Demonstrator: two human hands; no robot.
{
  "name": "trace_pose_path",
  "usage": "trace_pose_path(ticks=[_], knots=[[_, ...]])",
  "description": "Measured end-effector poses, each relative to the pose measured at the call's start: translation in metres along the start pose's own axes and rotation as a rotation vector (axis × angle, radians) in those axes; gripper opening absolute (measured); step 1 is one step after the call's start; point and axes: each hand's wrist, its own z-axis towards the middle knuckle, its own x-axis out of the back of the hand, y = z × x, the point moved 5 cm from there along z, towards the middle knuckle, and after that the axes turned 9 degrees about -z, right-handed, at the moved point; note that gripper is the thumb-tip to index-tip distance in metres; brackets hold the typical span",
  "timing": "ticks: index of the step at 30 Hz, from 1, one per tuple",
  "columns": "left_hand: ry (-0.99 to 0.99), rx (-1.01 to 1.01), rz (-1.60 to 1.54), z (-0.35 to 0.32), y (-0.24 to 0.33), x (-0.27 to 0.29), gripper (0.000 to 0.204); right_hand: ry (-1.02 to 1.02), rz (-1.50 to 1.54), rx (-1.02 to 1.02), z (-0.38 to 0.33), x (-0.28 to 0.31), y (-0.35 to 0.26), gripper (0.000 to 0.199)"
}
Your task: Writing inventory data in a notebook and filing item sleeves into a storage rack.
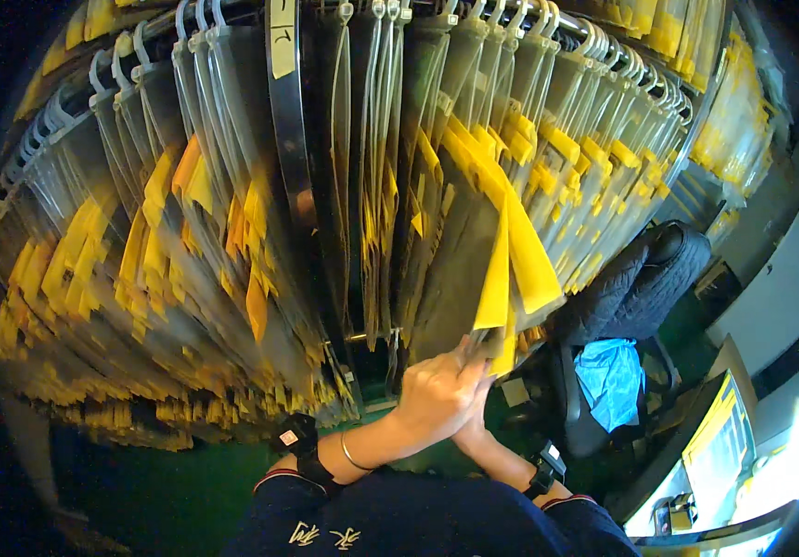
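Observation:
A clear plastic hanging bag (460, 251) with folded yellow sheets (503, 246) in it hangs from the rack in front of me, its lower end pulled toward me. My left hand (437, 395) is closed on the bag's lower edge, fingers bent together near the tip of the yellow sheets. Close against it and partly behind it is my right hand (476, 416), at the same lower edge. Most of the right hand's fingers are hidden by the left hand, so their grip does not show.
Many similar bags (75, 241) hang close together on white hooks along a curved rail, divided by a dark metal post (293, 121). At right stands a chair with a dark quilted jacket (641, 278) and a blue plastic bag (609, 382). A lit monitor (720, 441) is at lower right.

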Motion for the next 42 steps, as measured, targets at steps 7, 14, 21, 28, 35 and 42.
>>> trace_pose_path(ticks=[7, 14, 21, 28, 35, 42], knots=[[-0.112, -0.120, -0.284, -0.005, 0.003, 0.010, 0.048, 0.329, 0.498, -0.255, 0.031, 0.011, 0.017, 0.017], [0.258, 0.304, -0.756, -0.008, -0.070, -0.005, 0.032, 0.242, 0.025, -0.168, 0.069, 0.032, -0.013, 0.020], [0.150, 0.330, -0.652, 0.000, -0.118, -0.056, 0.051, 0.254, 0.045, -0.218, 0.052, 0.038, -0.021, 0.019], [0.325, 0.463, -0.826, 0.023, -0.157, -0.050, 0.037, 0.305, 0.003, -0.225, 0.039, 0.038, -0.001, 0.020], [0.227, 0.485, -0.556, 0.044, -0.151, -0.037, 0.043, 0.330, 0.008, -0.155, 0.040, 0.028, -0.022, 0.021], [0.182, 0.341, -0.593, 0.007, -0.096, -0.043, 0.055, 0.265, -0.201, -0.111, 0.040, 0.030, -0.018, 0.021]])
